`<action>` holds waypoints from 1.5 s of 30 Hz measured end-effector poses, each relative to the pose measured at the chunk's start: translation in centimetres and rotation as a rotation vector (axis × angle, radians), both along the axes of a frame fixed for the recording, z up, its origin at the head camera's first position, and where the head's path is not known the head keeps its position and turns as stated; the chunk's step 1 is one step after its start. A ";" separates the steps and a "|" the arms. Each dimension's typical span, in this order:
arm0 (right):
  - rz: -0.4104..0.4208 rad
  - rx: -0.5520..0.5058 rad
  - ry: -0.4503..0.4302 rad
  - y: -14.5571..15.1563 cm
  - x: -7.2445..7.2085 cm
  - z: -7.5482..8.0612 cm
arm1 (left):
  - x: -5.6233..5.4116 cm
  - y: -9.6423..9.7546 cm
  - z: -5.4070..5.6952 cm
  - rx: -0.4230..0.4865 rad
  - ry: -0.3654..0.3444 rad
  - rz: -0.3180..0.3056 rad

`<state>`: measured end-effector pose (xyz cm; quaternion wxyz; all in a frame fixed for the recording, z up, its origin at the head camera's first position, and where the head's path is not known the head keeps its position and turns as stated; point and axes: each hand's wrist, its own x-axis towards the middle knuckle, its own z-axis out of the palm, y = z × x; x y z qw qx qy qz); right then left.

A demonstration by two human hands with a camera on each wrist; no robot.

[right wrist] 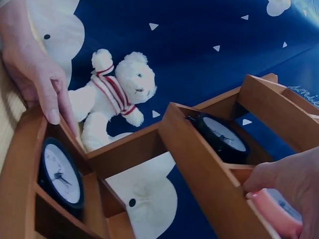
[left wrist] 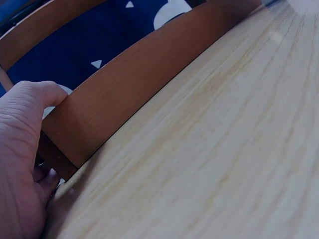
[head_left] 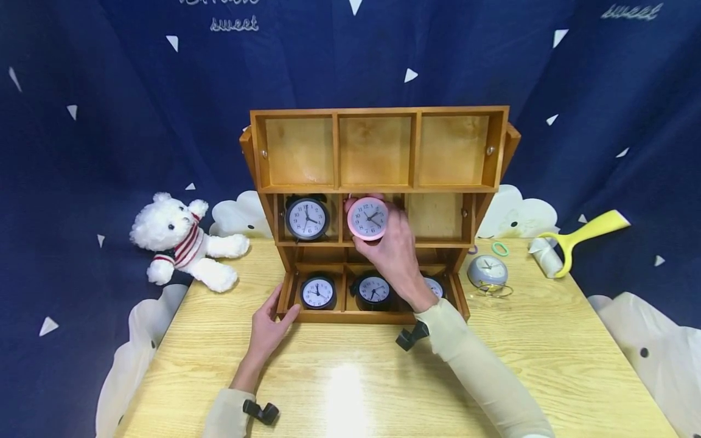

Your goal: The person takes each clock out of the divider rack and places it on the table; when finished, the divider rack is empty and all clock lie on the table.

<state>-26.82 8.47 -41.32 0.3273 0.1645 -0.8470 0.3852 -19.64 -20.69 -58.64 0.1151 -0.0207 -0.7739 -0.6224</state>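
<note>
My right hand [head_left: 393, 246] grips a pink twin-bell alarm clock [head_left: 367, 218] by its right side, at the middle compartment of the middle tier. Its white dial faces forward in the head view, while the right wrist view catches its pink rim [right wrist: 276, 215] under the fingers. At the lower left corner of the three-tier wooden shelf [head_left: 378, 318], my left hand [head_left: 268, 325] holds the frame, thumb over the front board [left wrist: 114, 84] and fingers round the side. A black alarm clock [head_left: 307, 218] occupies the compartment left of the pink one.
Below stand black clocks [head_left: 317, 292] [head_left: 373, 289] and another clock [head_left: 434, 287] partly behind my right wrist. Right of the shelf are a grey clock [head_left: 487, 269], glasses [head_left: 495, 292], a green ring [head_left: 499, 248] and a yellow-handled lint roller [head_left: 580, 240]. A white teddy bear [head_left: 186, 240] sits left.
</note>
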 end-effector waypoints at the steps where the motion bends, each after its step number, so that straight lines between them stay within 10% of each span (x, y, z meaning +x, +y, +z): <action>1: 0.002 -0.010 -0.004 -0.1 0.0 -0.1 | 0.0 0.0 0.0 0.002 0.004 0.002; 17: 0.020 -0.176 0.073 -0.5 -0.3 -1.4 | 0.0 0.1 0.3 0.008 -0.036 0.002; 26: 0.003 -0.182 0.088 -0.3 0.1 -1.4 | 1.5 1.0 3.7 -0.007 -0.047 -0.018; 33: -0.007 -0.181 0.082 0.2 1.0 -0.7 | 1.7 1.1 4.1 0.009 -0.033 -0.016; 45: 0.020 -0.185 0.125 2.5 2.1 0.5 | 0.1 0.3 0.5 0.028 -0.018 -0.005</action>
